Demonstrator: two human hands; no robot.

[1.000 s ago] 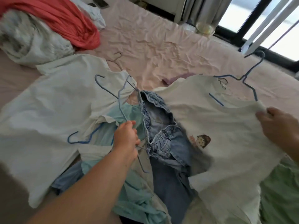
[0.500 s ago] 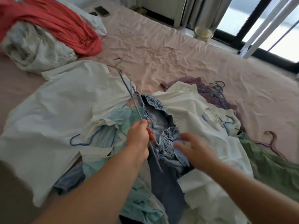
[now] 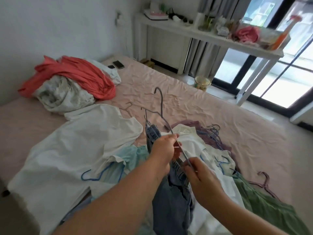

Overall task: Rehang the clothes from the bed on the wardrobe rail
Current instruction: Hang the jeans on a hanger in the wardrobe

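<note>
Head view is showing both hands meeting on one grey wire hanger (image 3: 166, 126), now lifted clear of the pile with its hook pointing up and away over the bed (image 3: 194, 102). Left hand (image 3: 163, 146) is pinching the hanger's wire with thumb and fingertips curled round it. Right hand (image 3: 200, 175), which half a second ago was reaching in empty with fingers spread, is now closing on the lower end of the same wire, fingers curled round it. A second earlier that hand was off to the side tugging the white printed tee (image 3: 191, 143); the tee is now lying dropped on the heap, crumpled.

Denim garment (image 3: 172, 200) is hanging down from the hanger between the two forearms, its gathered waistband bunching by the left hand; whether it is properly seated on the wire I cannot tell. It is rising off the bed rather than lying flat as before.

Camera is tilting up: white shelf (image 3: 211, 34) and window are coming into view, so the person seems to be straightening.

Judgement: the denim piece is being taken as the next item to hang; pickup is nearly secured with two hands. Wardrobe rail is not in view.

Remaining on the bed: large white shirt (image 3: 67, 150) on a blue hanger (image 3: 101, 173), pale teal top (image 3: 133, 155), green garment (image 3: 271, 207), purple garment with a cluster of hangers (image 3: 213, 133). Most of the task is looking undone.
</note>
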